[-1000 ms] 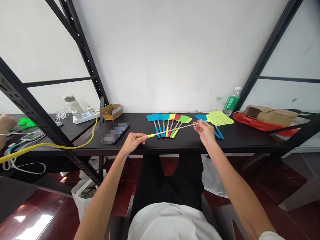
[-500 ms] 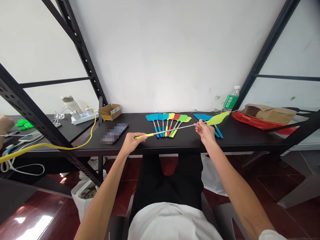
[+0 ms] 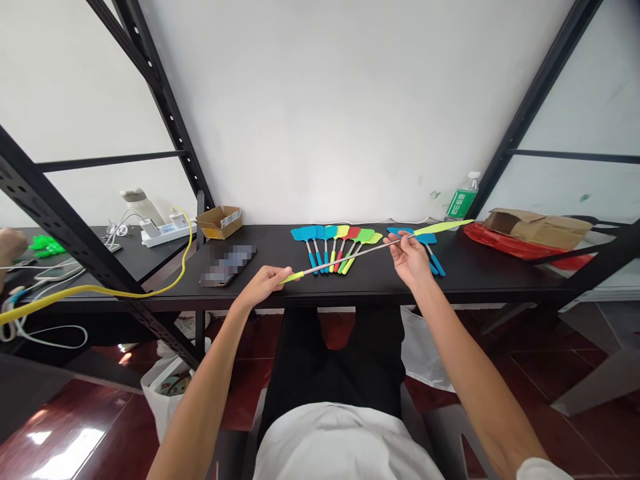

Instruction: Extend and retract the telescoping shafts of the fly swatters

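Observation:
A yellow-green fly swatter with a long, thin, extended metal rod is held across the front of the desk, its paddle seen nearly edge-on at the right. My left hand is closed round its handle. Near the paddle, my right hand pinches the rod. Behind the rod lies a row of several short fly swatters in blue, yellow, red and green, paddles toward the wall. A couple of blue fly swatters lie partly hidden behind my right hand.
On the black desk are a phone, a small open cardboard box, a green-labelled bottle and a red bag with brown cardboard. A yellow cable crosses at left. Another person's hand shows at the far left.
The held fly swatter has turned about its rod, so its paddle now appears thinner. It tilts a little more, with the handle end lower and the paddle reaching further right.

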A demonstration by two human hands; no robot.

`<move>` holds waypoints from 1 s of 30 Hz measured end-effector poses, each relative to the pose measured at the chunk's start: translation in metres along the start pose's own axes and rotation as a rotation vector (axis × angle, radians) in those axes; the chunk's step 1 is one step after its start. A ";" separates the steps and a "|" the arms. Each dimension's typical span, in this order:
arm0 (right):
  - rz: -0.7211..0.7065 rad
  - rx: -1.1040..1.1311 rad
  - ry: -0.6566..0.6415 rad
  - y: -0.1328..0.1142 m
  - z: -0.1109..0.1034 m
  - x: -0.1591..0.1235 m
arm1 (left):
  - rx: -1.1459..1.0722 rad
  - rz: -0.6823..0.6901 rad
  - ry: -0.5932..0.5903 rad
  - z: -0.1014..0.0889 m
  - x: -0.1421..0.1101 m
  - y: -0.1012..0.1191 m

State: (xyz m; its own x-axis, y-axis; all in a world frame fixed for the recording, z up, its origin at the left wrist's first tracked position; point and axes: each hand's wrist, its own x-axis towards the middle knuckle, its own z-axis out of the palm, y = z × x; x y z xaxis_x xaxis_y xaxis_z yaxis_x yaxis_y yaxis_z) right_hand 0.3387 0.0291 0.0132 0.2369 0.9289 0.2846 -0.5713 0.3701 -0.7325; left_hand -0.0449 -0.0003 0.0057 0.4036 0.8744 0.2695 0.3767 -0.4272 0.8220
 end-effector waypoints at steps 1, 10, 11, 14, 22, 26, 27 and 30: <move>-0.001 0.000 -0.012 0.000 0.000 0.000 | -0.015 -0.017 -0.038 -0.001 0.000 -0.001; 0.000 -0.072 0.050 0.003 0.002 0.000 | -0.031 -0.014 -0.049 -0.002 0.003 -0.003; 0.005 -0.081 0.076 0.003 0.003 0.000 | -0.020 -0.009 -0.031 -0.001 0.003 -0.003; 0.020 -0.096 0.131 0.003 0.004 0.000 | 0.014 -0.005 0.024 0.001 0.003 -0.004; 0.045 -0.152 0.248 -0.001 0.007 -0.004 | 0.052 0.077 0.077 0.003 0.003 -0.005; 0.029 -0.175 0.294 -0.003 0.007 -0.004 | 0.079 0.083 0.115 0.005 0.003 -0.002; 0.026 -0.178 0.311 -0.003 0.006 -0.004 | 0.086 0.085 0.122 0.005 0.003 -0.001; 0.026 -0.184 0.358 -0.002 0.005 -0.004 | 0.097 0.096 0.132 0.006 0.002 0.002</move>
State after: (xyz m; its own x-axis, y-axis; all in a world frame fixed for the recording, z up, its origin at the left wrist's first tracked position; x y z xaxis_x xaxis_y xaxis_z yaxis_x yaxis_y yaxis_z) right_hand 0.3349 0.0251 0.0170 0.5018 0.8632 0.0547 -0.4379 0.3081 -0.8446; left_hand -0.0380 -0.0006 0.0046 0.3308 0.8486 0.4129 0.4226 -0.5244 0.7392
